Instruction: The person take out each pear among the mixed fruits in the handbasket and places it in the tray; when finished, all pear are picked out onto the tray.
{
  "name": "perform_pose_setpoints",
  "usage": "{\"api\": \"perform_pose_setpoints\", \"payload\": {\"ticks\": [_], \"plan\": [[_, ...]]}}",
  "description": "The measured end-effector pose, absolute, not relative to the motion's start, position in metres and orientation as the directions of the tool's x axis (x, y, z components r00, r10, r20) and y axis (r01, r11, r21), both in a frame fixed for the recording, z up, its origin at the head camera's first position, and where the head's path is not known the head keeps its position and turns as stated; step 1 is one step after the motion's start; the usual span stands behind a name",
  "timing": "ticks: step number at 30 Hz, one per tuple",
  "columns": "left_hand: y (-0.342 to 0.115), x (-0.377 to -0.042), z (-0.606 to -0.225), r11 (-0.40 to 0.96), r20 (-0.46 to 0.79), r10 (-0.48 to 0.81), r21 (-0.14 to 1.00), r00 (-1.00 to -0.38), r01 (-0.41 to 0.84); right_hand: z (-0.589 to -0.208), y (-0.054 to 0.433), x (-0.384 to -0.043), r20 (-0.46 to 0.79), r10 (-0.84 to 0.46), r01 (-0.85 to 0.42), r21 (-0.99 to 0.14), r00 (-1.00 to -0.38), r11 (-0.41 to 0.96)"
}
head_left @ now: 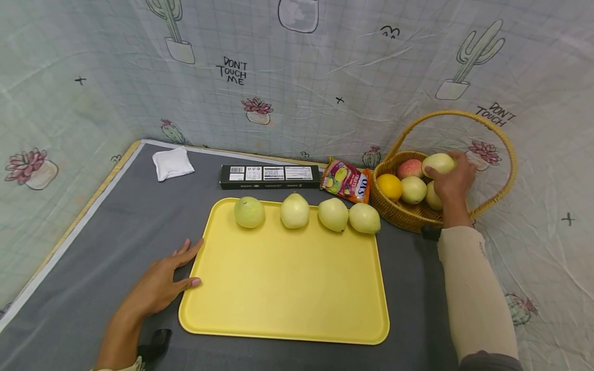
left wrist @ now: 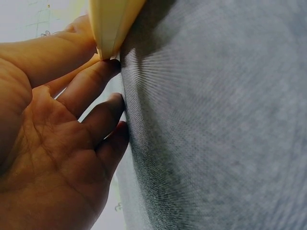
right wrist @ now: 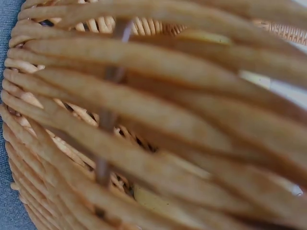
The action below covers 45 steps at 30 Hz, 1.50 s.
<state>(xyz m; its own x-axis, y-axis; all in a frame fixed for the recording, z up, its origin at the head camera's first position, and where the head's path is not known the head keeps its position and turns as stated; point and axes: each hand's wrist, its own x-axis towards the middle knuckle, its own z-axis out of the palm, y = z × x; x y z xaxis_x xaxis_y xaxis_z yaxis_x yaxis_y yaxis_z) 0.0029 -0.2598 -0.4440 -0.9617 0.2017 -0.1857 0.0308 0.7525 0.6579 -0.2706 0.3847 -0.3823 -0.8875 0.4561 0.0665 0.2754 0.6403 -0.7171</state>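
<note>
A yellow tray (head_left: 287,288) lies on the table, with several pale green fruits (head_left: 294,211) in a row along its far edge. My left hand (head_left: 158,282) rests at the tray's left rim, thumb and forefinger touching it. In the left wrist view, other fingertips (left wrist: 115,99) reach down to the cloth beside the tray edge (left wrist: 112,28). My right hand (head_left: 452,180) holds a pale green fruit (head_left: 438,164) above a wicker basket (head_left: 403,219) of fruit at the right. Close basket weave (right wrist: 144,105) fills the right wrist view and hides that hand.
In the basket are an orange (head_left: 389,187), a reddish fruit (head_left: 410,168) and more pale green ones. Its tall handle (head_left: 512,154) arches over the right forearm's side. Along the back lie a black box (head_left: 269,176), a candy bag (head_left: 345,180) and a white packet (head_left: 172,164).
</note>
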Motion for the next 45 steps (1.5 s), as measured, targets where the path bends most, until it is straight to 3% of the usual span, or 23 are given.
{"api": "perform_pose_setpoints", "payload": {"ticks": [12, 18, 30, 45], "plan": [[-0.26, 0.003, -0.443, 0.752, -0.19, 0.202, 0.658, -0.961, 0.028, -0.361, 0.364, -0.26, 0.251, 0.528, 0.191, -0.74, -0.811, 0.645], [-0.26, 0.003, -0.444, 0.762, -0.194, 0.196, 0.647, -0.961, 0.025, -0.346, 0.346, -0.242, 0.292, 0.518, 0.145, -0.749, -0.804, 0.646], [-0.26, 0.004, -0.445, 0.757, -0.188, 0.201, 0.653, -0.962, 0.031, -0.334, 0.305, -0.187, 0.412, 0.353, -0.069, -0.727, -0.84, 0.683], [-0.261, 0.002, -0.446, 0.744, -0.19, 0.208, 0.668, -0.959, 0.029, -0.336, 0.265, -0.124, 0.426, 0.078, -0.221, -0.607, -0.902, 0.764]]}}
